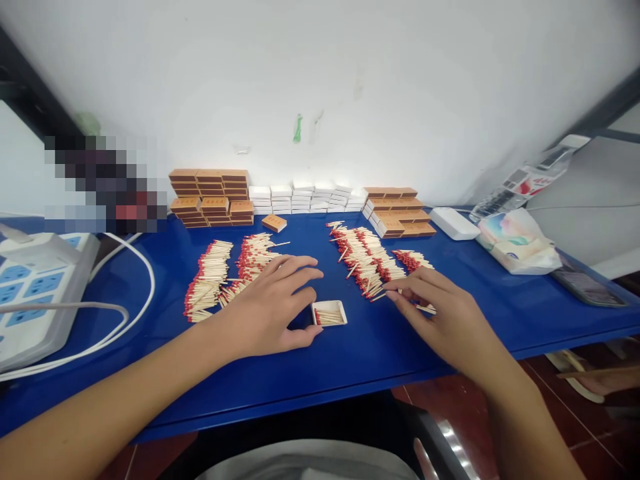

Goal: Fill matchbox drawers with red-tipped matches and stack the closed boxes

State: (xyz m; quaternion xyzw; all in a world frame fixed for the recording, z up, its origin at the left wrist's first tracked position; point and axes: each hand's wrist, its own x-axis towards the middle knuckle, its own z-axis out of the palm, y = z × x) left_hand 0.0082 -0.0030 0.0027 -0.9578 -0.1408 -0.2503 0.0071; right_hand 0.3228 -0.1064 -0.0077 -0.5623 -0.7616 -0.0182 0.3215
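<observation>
A small white matchbox tray [329, 313] with a few red-tipped matches lies on the blue table [360, 353]. My left hand [273, 303] rests flat just left of the tray, fingers stretched out and apart, thumb near the tray's front corner. My right hand [435, 310] sits to the right, fingertips pinched on a few loose matches at the near end of the right match pile [367, 260]. Another match pile [225, 273] lies left of my left hand.
Brown matchbox sleeves are stacked at the back left [213, 197] and back right [400, 213], white inner trays [305, 198] between them. One single brown box [274, 223] lies apart. A power strip [35, 287] with cables sits left; a white box [454, 223] and tissue pack [517, 243] right.
</observation>
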